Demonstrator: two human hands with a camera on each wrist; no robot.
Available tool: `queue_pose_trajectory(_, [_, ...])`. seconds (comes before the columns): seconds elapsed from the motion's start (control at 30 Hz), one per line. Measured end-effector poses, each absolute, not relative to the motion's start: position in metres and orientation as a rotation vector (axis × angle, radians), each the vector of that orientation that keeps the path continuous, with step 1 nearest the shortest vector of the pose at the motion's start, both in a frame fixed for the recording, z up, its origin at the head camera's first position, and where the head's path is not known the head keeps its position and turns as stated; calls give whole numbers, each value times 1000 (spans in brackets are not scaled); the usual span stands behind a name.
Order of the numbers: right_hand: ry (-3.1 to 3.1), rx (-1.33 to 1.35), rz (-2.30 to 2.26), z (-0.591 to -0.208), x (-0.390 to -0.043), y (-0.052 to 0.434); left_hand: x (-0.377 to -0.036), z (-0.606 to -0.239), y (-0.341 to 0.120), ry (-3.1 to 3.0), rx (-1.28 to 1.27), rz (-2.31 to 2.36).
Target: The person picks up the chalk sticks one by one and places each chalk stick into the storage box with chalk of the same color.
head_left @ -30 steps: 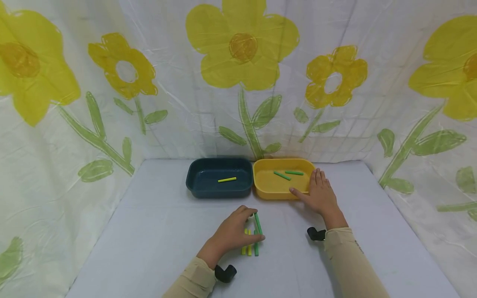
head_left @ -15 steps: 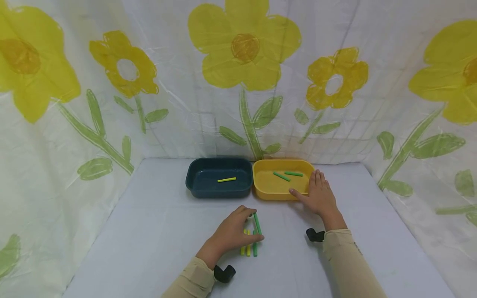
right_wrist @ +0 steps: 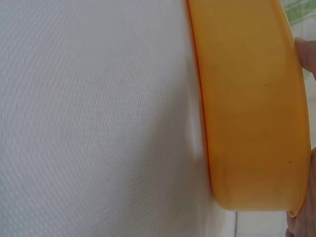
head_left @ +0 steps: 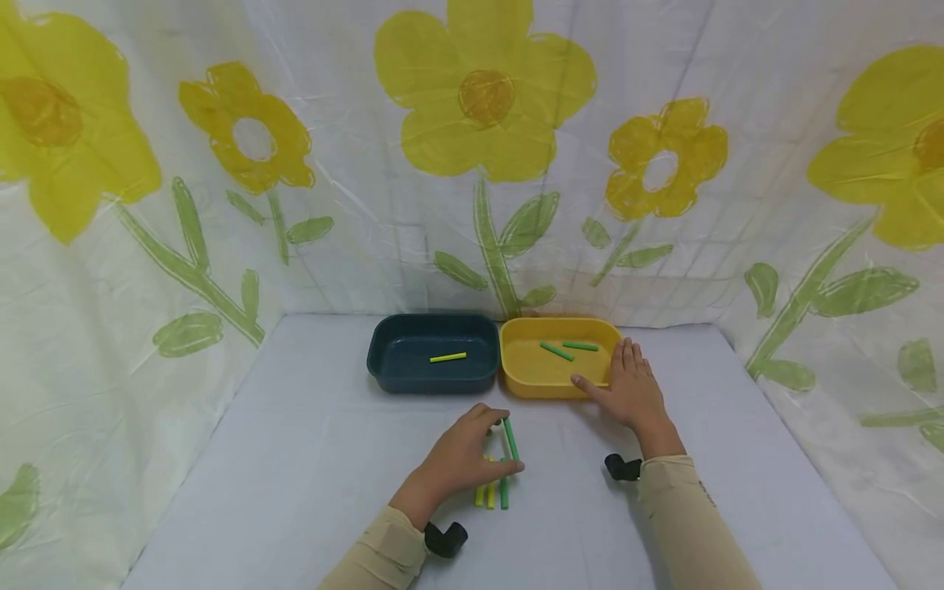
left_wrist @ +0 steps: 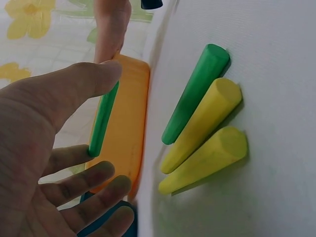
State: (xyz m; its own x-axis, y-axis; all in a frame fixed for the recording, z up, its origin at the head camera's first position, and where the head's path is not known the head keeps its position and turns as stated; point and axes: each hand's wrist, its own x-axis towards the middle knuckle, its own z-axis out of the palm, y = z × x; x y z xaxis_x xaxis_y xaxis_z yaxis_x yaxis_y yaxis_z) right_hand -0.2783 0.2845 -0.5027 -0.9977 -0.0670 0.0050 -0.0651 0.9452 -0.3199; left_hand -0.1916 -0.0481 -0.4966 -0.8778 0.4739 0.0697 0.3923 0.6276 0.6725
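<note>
Presently pinching 1 green stick [head_left: 510, 439] between thumb and fingertip of the left hand [head_left: 459, 460], just above 3 more sticks [head_left: 492, 492] on the counter [head_left: 295, 475]. Resting the right hand [head_left: 633, 392], fingers straight and flat, against the yellow tray [head_left: 524, 373], beside the dark blue tray [head_left: 391, 360].
</note>
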Motion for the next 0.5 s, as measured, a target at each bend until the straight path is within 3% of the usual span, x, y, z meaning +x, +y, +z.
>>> queue_pose_trajectory(0.5, [3092, -101, -505, -501, -276, 283, -196, -489, -42, 2764, 769, 1093])
